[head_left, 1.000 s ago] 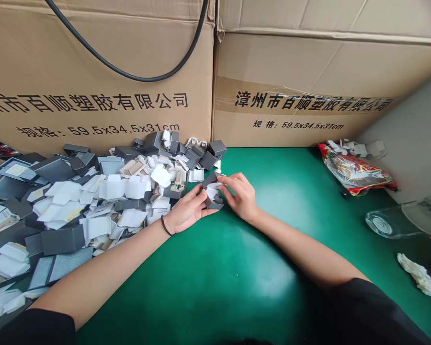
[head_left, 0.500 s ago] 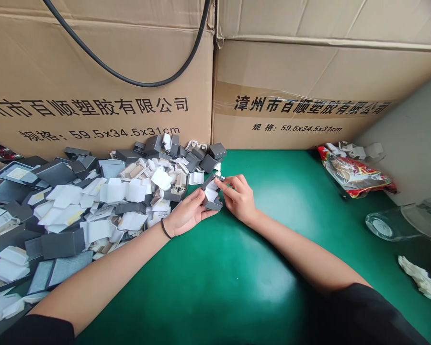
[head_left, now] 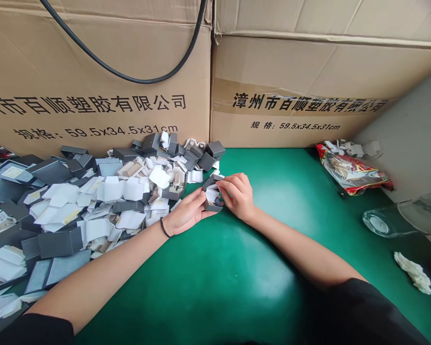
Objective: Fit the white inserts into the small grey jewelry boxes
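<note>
Head view: small dark box [head_left: 213, 207] in left hand [head_left: 187, 212], right hand [head_left: 239, 195] touching it

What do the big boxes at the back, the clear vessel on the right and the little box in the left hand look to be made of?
Big boxes: matte corrugated cardboard, judging by brown creased faces and tape.
Clear vessel: smooth, glossy glass or clear plastic; it is see-through with highlights.
Little box, in the left hand: probably matte dark-grey paperboard, with flat panels and crisp edges.
</note>
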`<act>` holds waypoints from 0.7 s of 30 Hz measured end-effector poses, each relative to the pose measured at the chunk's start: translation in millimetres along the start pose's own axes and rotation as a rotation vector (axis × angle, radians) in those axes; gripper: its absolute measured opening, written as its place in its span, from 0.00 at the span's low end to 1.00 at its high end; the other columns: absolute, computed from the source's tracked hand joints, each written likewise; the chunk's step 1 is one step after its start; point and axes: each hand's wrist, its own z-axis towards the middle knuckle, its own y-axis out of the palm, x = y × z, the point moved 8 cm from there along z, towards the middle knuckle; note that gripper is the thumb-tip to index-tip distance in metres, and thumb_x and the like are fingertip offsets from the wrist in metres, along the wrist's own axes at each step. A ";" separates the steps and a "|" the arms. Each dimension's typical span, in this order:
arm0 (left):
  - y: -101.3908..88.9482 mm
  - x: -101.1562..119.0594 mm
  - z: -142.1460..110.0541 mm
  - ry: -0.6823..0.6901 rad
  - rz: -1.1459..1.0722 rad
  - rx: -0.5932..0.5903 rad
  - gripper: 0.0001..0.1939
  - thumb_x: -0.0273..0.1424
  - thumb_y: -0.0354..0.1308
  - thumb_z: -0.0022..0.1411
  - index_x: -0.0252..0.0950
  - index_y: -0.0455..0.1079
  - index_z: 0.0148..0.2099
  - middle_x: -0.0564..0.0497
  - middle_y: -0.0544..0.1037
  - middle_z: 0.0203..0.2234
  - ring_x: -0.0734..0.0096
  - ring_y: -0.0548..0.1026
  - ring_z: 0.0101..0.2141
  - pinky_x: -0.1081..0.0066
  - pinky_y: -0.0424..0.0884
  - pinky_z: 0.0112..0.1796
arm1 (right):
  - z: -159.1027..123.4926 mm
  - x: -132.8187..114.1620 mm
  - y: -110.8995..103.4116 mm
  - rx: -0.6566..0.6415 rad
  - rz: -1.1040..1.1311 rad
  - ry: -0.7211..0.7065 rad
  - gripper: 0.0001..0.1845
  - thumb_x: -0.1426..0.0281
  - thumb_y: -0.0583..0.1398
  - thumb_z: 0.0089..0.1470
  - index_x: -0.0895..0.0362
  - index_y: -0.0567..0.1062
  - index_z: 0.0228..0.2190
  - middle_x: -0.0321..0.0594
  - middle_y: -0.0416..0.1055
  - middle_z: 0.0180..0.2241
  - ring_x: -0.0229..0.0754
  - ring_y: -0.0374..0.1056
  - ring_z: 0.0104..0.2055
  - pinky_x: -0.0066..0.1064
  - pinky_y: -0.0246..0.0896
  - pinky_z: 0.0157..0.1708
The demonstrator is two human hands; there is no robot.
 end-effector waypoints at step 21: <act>1.6 0.8 1.3 -0.029 0.018 -0.011 0.12 0.34 0.50 0.65 0.41 0.67 0.50 0.48 0.71 0.48 0.67 0.69 0.48 0.55 0.64 0.52 | 1.7 -3.2 3.8 -0.076 0.009 -0.022 0.10 0.70 0.53 0.60 0.55 0.75 0.33 0.41 0.74 0.32 0.39 0.61 0.32 0.34 0.51 0.32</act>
